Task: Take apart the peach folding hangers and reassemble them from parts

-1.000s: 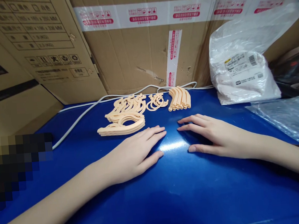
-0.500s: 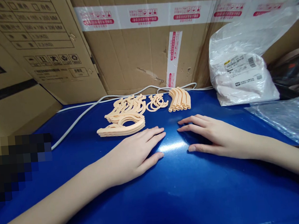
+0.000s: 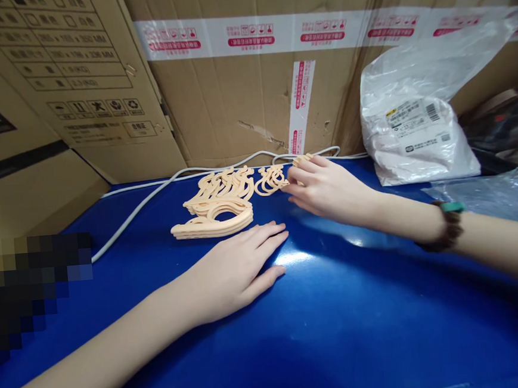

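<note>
My left hand (image 3: 238, 267) lies flat on the blue tabletop (image 3: 324, 332), fingers stretched out and holding nothing. Just beyond it sits a stack of beige plastic hanger-like pieces (image 3: 217, 227). Behind the stack lie several beige curved arms (image 3: 225, 183), and to their right a small group of beige hooks (image 3: 269, 180). My right hand (image 3: 325, 183) reaches over the bundle of beige curved tubes (image 3: 302, 159) with bent fingers and covers most of it. Its fingertips are close to the hooks; whether they grip a piece is hidden.
Large cardboard boxes (image 3: 234, 100) stand along the back and left. A white cable (image 3: 139, 212) runs behind the beige pieces. At the right are a white plastic bag (image 3: 416, 140) with a label and a clear plastic sheet (image 3: 505, 192).
My right hand has left the tabletop and moved forward and left over the curved tubes, bringing a dark wristband into view. My left hand stays in place.
</note>
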A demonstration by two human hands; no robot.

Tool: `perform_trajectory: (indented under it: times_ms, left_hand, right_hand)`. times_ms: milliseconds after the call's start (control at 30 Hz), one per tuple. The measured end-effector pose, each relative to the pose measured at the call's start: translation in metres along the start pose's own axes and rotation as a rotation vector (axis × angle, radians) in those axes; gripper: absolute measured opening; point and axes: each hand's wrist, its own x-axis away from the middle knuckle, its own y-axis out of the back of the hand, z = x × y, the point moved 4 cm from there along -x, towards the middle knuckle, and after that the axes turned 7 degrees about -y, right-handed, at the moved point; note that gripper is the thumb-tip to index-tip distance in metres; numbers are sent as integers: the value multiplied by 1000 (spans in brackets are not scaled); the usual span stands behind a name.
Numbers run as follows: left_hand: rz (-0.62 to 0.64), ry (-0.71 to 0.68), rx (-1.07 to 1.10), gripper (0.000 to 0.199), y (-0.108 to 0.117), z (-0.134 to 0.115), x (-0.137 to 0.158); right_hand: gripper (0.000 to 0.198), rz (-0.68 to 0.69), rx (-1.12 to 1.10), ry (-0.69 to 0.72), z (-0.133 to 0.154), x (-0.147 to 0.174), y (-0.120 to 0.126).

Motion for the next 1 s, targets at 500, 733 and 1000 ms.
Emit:
perform_trajectory:
  times_ms: [500,733,1000]
  left_hand:
    - [25,3,-25,51,0,0,0]
    - [26,4,-15,50,2,-1,-1]
    - [-12,-9,-3,49,0,-1,-2]
  right_hand:
    - [20,-17,163,104,7,-38,-29]
    - [23,-49,151,133,5,-39,-31]
    - [41,-177,150,45,-4,-29,-5]
